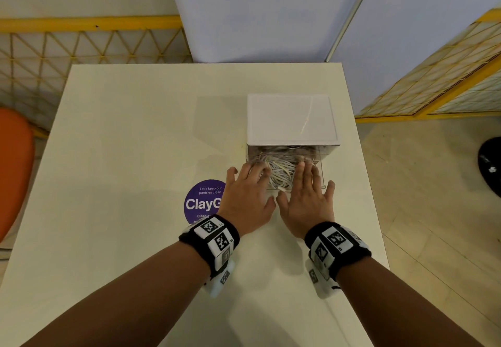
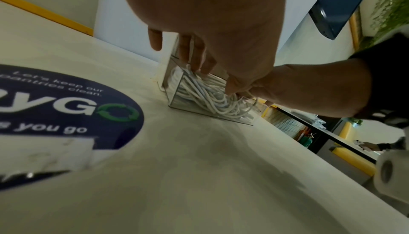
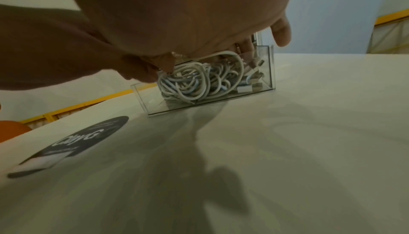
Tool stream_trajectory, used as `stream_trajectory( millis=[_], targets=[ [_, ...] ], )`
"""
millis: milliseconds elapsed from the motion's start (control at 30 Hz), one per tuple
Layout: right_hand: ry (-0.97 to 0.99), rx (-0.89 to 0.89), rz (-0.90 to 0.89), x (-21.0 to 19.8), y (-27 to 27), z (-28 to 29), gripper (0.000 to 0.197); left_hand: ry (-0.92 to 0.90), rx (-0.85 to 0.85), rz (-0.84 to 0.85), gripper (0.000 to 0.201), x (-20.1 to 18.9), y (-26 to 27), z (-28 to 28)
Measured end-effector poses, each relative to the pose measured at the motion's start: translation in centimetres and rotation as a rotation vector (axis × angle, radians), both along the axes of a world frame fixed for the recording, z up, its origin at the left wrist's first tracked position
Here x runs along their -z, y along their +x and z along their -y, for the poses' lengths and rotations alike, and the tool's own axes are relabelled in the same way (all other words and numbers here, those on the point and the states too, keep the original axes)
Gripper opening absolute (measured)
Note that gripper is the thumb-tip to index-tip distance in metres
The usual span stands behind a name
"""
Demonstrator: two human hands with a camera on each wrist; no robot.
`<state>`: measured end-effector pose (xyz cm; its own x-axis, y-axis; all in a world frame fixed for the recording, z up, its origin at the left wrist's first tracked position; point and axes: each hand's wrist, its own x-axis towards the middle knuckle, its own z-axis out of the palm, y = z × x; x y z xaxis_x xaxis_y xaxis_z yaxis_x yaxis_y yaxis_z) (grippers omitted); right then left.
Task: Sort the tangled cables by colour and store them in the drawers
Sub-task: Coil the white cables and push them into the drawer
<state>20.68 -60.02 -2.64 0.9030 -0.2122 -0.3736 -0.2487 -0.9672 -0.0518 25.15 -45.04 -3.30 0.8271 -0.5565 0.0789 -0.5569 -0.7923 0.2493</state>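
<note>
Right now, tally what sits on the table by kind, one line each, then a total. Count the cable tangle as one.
Drawer unit: 1
Pulled-out clear drawer: 1
White cable tangle in that drawer: 1
Round purple sticker: 1
Hands pressing on the cables, left hand and right hand: 2
Total: 6

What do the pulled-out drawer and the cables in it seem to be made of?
Drawer: clear, glossy rigid plastic, probably acrylic; the cables show through its walls.
Cables: white, smooth rubbery or plastic sheathing, bending in loose loops; a few metal-looking plugs at the ends.
</note>
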Motion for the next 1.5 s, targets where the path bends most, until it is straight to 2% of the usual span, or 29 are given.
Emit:
stream_trajectory(
  millis=[133,200,300,433,567,733,833,1000,1133,1200,1267,1367,1500],
  targets=[
    [0.020,0.009,-0.005,0.0,0.0,0.0,0.082,-0.227,0.040,0.006,0.032,-0.5,-0.4,0.6],
    [0.015,0.008,-0.007,0.1,0.0,0.0,0.080,-0.293,0.048,-0.086,0.029,-0.4,-0.4,1.0],
    [0.024,0.001,0.002,0.3,-0.1,0.0,0.080,-0.289,0.053,-0.194,0.030,0.0,0.0,1.4],
    [0.051,-0.025,0.046,0.7,-0.3,0.4,0.080,-0.273,0.015,-0.228,0.026,0.9,0.8,1.5],
    [0.062,-0.042,0.083,0.8,-0.5,0.8,0.078,-0.222,0.031,-0.198,0.027,0.9,1.2,1.7],
    [0.084,-0.063,0.098,0.9,-0.6,1.3,0.076,-0.174,0.085,-0.096,0.017,0.5,1.3,2.0],
    [0.103,-0.078,0.129,0.6,-0.9,2.1,0.075,-0.093,0.046,-0.047,0.019,0.4,1.7,1.5],
    [0.132,-0.111,0.168,0.1,-1.0,3.5,0.067,0.075,-0.032,-0.152,0.024,-1.3,2.4,1.0],
    [0.174,-0.047,0.448,-0.1,0.0,3.9,0.035,0.268,-0.054,-0.197,0.022,-2.7,3.5,1.5],
    [0.172,-0.032,0.555,0.0,0.5,3.9,0.019,0.303,-0.069,-0.238,0.017,-3.0,4.1,1.4],
    [0.158,-0.062,0.614,0.2,0.8,3.9,0.008,0.269,-0.083,-0.286,0.019,-3.1,4.5,1.2],
    [0.131,-0.173,0.654,0.6,0.5,3.6,0.017,0.171,-0.079,-0.287,0.020,-3.1,4.1,0.9],
    [0.135,-0.335,0.694,0.4,0.1,2.9,0.011,-0.092,-0.070,-0.260,0.015,-2.6,2.3,0.4]
  ],
)
